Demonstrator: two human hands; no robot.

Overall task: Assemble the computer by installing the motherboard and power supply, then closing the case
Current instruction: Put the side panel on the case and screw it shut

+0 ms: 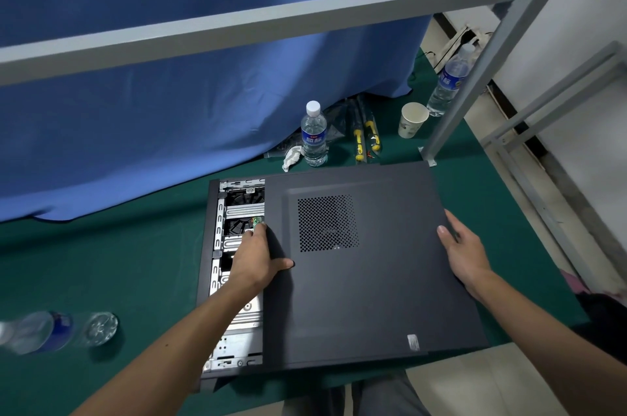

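A computer case (217,246) lies on its side on the green table. Its dark side panel (373,280), with a perforated vent, covers most of the case and leaves a strip of metal bays and fans open on the left. My left hand (258,259) grips the panel's left edge, thumb on top and fingers curled under it. My right hand (461,252) holds the panel's right edge, thumb on top. The motherboard and power supply are hidden under the panel.
A water bottle (314,134), a crumpled tissue (292,156) and yellow-handled tools (366,137) stand behind the case. A paper cup (412,119) and another bottle (448,83) sit at back right. A bottle (57,330) lies at left. A grey frame post (451,110) rises close by.
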